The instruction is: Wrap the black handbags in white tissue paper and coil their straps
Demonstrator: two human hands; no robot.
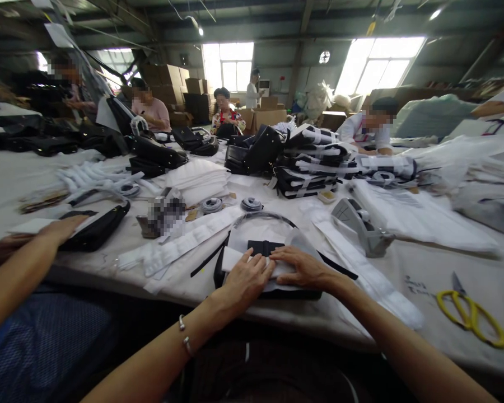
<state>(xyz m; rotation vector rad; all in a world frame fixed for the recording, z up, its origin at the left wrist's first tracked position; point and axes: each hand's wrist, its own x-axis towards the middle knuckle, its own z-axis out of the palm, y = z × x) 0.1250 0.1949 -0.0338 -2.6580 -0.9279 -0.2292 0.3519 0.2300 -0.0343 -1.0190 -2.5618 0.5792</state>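
Note:
A black handbag (313, 294) lies flat on the table in front of me, its wrapped handle (264, 214) arching toward the far side. White sheet material (232, 259) covers much of its upper face, and a black strap tab (262, 247) shows at the middle. My left hand (248, 273) rests flat on the white sheet with fingers stretched out. Close beside it, almost touching, my right hand (301, 268) also presses down with extended fingers near the tab. Neither hand visibly grips anything. What lies under the palms is hidden.
Yellow-handled scissors (470, 316) lie at right. A grey tape dispenser (363, 226) stands behind white sheets (372, 291). Wrapped bags (311, 168) are stacked at the back. At left, a co-worker's hand (65, 226) touches another black bag (98, 229); several people sit beyond.

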